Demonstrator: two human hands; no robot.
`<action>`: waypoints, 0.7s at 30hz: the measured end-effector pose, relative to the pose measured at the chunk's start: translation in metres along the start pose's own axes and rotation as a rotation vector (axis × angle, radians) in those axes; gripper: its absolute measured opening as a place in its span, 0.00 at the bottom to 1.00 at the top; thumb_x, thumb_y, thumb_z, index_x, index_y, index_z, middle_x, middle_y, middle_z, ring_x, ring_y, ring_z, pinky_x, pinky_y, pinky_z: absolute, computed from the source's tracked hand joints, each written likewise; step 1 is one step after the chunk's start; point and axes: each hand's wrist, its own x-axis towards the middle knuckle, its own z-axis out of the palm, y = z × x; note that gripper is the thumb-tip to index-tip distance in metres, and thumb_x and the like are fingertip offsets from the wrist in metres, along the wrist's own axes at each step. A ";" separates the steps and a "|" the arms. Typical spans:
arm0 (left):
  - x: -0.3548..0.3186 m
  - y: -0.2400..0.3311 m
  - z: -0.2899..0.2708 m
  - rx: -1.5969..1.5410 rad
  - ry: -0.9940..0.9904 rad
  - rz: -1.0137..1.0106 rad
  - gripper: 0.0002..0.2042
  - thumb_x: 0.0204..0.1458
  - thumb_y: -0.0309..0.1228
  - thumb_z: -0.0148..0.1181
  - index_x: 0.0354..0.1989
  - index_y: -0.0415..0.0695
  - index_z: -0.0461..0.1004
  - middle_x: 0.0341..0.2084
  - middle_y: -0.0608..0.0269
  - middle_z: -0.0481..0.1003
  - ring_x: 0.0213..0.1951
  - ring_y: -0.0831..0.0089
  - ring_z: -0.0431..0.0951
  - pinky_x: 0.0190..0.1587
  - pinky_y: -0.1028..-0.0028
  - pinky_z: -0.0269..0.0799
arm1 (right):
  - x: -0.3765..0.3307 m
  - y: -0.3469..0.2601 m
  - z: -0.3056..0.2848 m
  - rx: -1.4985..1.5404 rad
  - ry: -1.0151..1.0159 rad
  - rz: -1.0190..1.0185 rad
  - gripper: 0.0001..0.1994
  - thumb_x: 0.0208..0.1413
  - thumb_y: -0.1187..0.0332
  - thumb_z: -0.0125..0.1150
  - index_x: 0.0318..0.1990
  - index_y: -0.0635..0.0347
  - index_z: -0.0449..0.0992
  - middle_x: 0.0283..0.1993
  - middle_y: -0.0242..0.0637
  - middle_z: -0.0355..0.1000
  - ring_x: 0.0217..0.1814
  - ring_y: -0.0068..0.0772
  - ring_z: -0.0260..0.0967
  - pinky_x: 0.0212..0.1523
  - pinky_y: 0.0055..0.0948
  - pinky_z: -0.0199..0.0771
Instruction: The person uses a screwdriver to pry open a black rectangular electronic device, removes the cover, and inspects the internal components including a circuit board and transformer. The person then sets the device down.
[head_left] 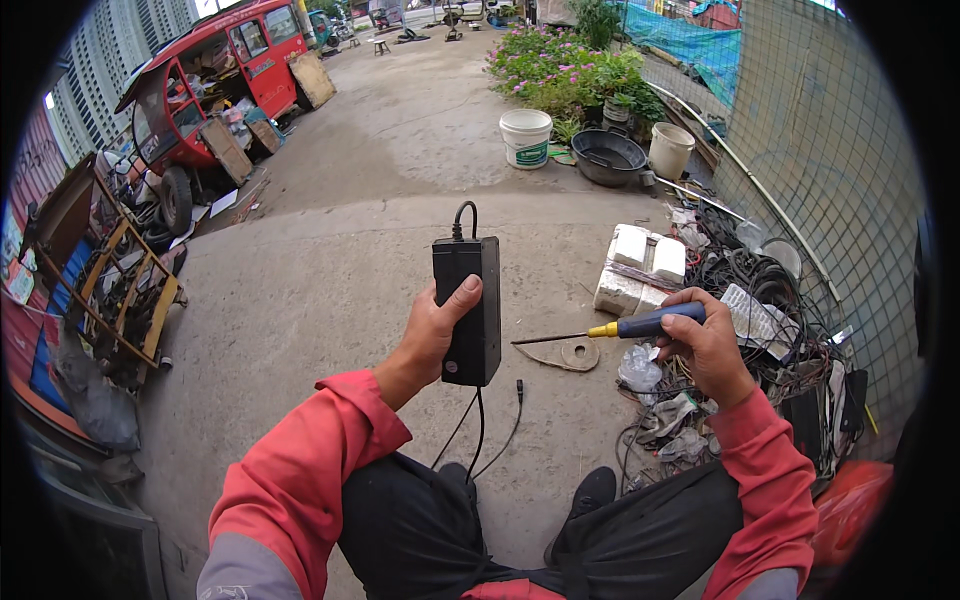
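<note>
Upright in my left hand [428, 335] is a black box-shaped power adapter [466, 315], my thumb pressed across its front face. One cable [465, 210] loops out of its top. Another cord [481, 430] hangs from its bottom end, and a plug [520, 387] shows near the ground to the right. My right hand [705, 350] grips a screwdriver [640, 324] with a blue and yellow handle. Its dark shaft points left, and the tip is a short way from the adapter's right side, apart from it.
On the concrete lies a flat piece with a round hole [577, 354]. White foam blocks [640, 268] and a heap of cables [770, 300] spread along the right fence. Farther off stand a white bucket [525, 140], a black basin [610, 157] and a red vehicle [215, 75]. A wooden frame [120, 270] is left.
</note>
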 end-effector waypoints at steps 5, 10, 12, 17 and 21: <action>0.000 0.002 -0.001 -0.057 -0.010 -0.018 0.29 0.57 0.53 0.69 0.52 0.41 0.69 0.37 0.61 0.75 0.35 0.73 0.80 0.38 0.69 0.80 | 0.002 0.004 -0.005 -0.011 0.017 0.000 0.14 0.59 0.71 0.66 0.48 0.68 0.72 0.36 0.41 0.75 0.29 0.25 0.77 0.28 0.24 0.84; 0.000 0.000 0.000 -0.046 -0.035 0.007 0.28 0.58 0.54 0.67 0.51 0.41 0.70 0.36 0.62 0.76 0.35 0.73 0.80 0.37 0.69 0.80 | 0.003 0.004 -0.007 0.067 0.103 -0.044 0.13 0.60 0.71 0.65 0.48 0.67 0.72 0.36 0.40 0.75 0.29 0.25 0.77 0.28 0.24 0.84; 0.000 0.002 0.000 -0.051 -0.053 0.001 0.28 0.58 0.53 0.68 0.50 0.40 0.70 0.36 0.61 0.76 0.34 0.73 0.80 0.37 0.69 0.80 | 0.005 0.004 -0.008 0.113 0.143 -0.067 0.13 0.62 0.69 0.64 0.48 0.66 0.72 0.36 0.39 0.75 0.29 0.25 0.77 0.27 0.24 0.84; -0.003 0.005 0.002 -0.005 -0.061 -0.003 0.27 0.58 0.52 0.69 0.50 0.40 0.71 0.36 0.62 0.76 0.35 0.74 0.79 0.39 0.70 0.79 | 0.006 0.004 -0.010 0.137 0.185 -0.107 0.13 0.62 0.68 0.64 0.48 0.66 0.73 0.36 0.39 0.75 0.28 0.24 0.77 0.27 0.24 0.83; -0.002 0.002 0.003 0.239 -0.056 0.123 0.34 0.53 0.51 0.73 0.58 0.37 0.70 0.39 0.60 0.78 0.40 0.74 0.79 0.44 0.71 0.77 | 0.005 0.002 -0.008 0.094 0.177 -0.090 0.13 0.62 0.68 0.64 0.48 0.66 0.73 0.36 0.39 0.75 0.28 0.24 0.77 0.27 0.24 0.83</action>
